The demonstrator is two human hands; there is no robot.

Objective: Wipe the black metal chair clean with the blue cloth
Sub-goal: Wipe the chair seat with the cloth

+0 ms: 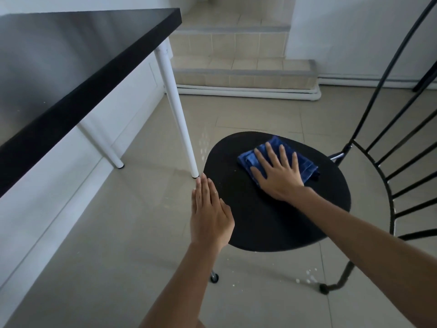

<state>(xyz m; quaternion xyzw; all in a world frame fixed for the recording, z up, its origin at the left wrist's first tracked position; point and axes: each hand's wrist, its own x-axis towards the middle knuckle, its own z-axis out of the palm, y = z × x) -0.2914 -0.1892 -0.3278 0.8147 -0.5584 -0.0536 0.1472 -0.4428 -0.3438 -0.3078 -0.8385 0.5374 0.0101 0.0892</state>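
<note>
While the right hand [277, 172] lay flat with its fingers spread on the folded blue cloth [279, 159], pressing it against the round seat [272, 216], the left hand [209, 213] was held edge-on at the seat's left rim, fingers straight and together, gripping nothing. Whether it touched the rim could not be told. The cloth sat on the far part of the seat of the black metal chair [387, 176], near the point where the curved back with its thin rods joined. A few pale specks dotted the seat's dark surface. The chair stood on a tiled floor [113, 233], with small white spots on the tiles under its right rear leg. To the left stood a black-topped table [71, 58] on white legs [176, 110], the nearest leg's foot just beside the left hand's fingertips [201, 179]. Tiled steps [236, 55] rose against the far wall.
</note>
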